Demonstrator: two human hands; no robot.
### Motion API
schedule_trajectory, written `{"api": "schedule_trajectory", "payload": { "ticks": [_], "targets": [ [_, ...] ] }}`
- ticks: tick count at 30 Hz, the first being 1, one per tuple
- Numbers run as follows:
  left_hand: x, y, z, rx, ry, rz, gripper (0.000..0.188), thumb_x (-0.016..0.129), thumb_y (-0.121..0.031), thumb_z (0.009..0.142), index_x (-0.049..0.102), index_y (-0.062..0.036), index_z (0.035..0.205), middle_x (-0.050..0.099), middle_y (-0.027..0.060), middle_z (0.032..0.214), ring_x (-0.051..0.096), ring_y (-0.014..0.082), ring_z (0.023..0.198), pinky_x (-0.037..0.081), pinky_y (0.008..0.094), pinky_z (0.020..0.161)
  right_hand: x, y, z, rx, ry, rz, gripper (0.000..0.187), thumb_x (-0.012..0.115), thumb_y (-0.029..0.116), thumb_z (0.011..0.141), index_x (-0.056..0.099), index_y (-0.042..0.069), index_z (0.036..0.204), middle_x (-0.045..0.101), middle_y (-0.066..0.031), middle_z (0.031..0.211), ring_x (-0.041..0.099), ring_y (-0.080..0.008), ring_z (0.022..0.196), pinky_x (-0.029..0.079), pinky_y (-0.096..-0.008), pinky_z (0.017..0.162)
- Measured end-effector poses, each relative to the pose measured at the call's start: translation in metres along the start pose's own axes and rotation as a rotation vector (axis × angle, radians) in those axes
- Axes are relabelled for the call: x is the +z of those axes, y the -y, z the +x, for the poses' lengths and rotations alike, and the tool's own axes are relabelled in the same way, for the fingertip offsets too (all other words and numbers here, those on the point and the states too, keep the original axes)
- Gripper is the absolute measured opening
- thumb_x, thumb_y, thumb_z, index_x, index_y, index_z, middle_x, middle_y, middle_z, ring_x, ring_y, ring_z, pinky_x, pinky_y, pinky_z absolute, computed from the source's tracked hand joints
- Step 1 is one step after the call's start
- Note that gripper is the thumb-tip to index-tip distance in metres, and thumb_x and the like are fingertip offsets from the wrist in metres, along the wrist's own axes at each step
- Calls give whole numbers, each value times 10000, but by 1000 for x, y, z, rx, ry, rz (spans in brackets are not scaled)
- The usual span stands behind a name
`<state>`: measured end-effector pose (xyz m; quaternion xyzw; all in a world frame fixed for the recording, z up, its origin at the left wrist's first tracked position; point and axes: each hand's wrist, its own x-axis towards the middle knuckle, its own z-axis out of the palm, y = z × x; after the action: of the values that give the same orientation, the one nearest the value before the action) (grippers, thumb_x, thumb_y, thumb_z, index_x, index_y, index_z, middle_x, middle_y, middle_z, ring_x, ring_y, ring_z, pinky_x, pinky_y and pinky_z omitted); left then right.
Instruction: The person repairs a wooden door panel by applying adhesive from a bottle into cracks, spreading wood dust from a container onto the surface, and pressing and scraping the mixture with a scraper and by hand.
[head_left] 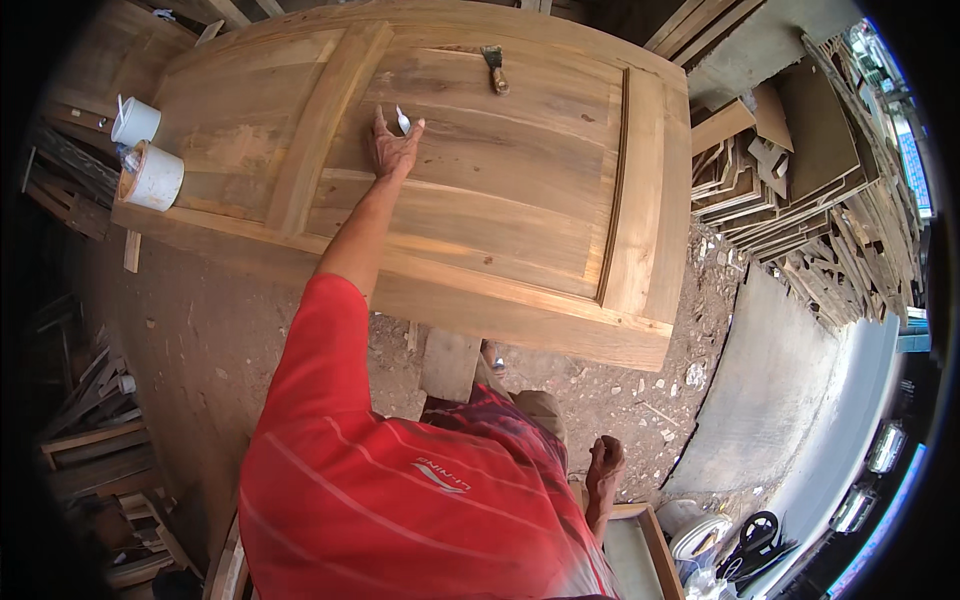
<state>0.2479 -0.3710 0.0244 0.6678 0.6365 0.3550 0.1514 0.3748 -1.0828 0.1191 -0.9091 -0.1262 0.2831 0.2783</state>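
My left hand (pixel 395 150) reaches over a panelled wooden door (pixel 480 225) lying flat in front of me. Its thumb and fingers are spread on either side of a small white tube (pixel 403 120) with a pointed tip; whether the skin touches it I cannot tell. Farther right on the same panel lies a putty knife (pixel 494 70) with a wooden handle and a dark blade. Low at my right side, away from the door, is my right hand (pixel 605 466), its fingers curled inward and nothing visible in them.
Two white tubs, a smaller one (pixel 136 122) and a stained one (pixel 152 177), stand at the door's left end. Stacked boards (pixel 770 180) fill the right side. Scrap wood (pixel 95 400) lies on the left, and debris dots the dirt floor (pixel 640 400).
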Motion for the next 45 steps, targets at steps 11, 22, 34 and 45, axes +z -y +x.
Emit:
{"api": "schedule_trajectory", "payload": {
  "ticks": [11, 22, 34, 45],
  "targets": [
    [-34, -90, -87, -22, 521, -533, 390, 712, -322, 1034, 710, -31, 1293, 744, 59, 1066, 691, 140, 923, 557, 307, 847, 21, 165, 125, -540, 6, -38, 299, 664, 107, 1031, 614, -12, 1301, 705, -144, 1106, 740, -212, 864, 600, -367, 764],
    [-59, -202, -192, 141, 1152, -623, 558, 739, -349, 1003, 610, -80, 1474, 611, 110, 1238, 626, 258, 1174, 556, 394, 963, 61, 288, 250, -313, 754, 849, 375, 686, 171, 1049, 605, 6, 1376, 723, -81, 1195, 674, -183, 1127, 578, -362, 966],
    [46, -52, 41, 70, 10, 251, 693, 617, -357, 1022, 416, 42, 1552, 449, 307, 1566, 401, 462, 1477, 335, 502, 1229, 24, 276, 398, -243, 237, 944, 328, 703, 239, 1046, 660, -8, 1256, 727, -93, 1052, 689, -154, 854, 576, -304, 763],
    [73, -43, 47, -36, 35, 283, 662, 541, -355, 1063, 391, 76, 1543, 438, 312, 1561, 403, 457, 1466, 340, 510, 1203, 28, 288, 439, -205, 84, 928, 346, 690, 214, 1052, 632, -42, 1277, 694, -97, 1059, 652, -142, 799, 543, -290, 730]
  ]
}}
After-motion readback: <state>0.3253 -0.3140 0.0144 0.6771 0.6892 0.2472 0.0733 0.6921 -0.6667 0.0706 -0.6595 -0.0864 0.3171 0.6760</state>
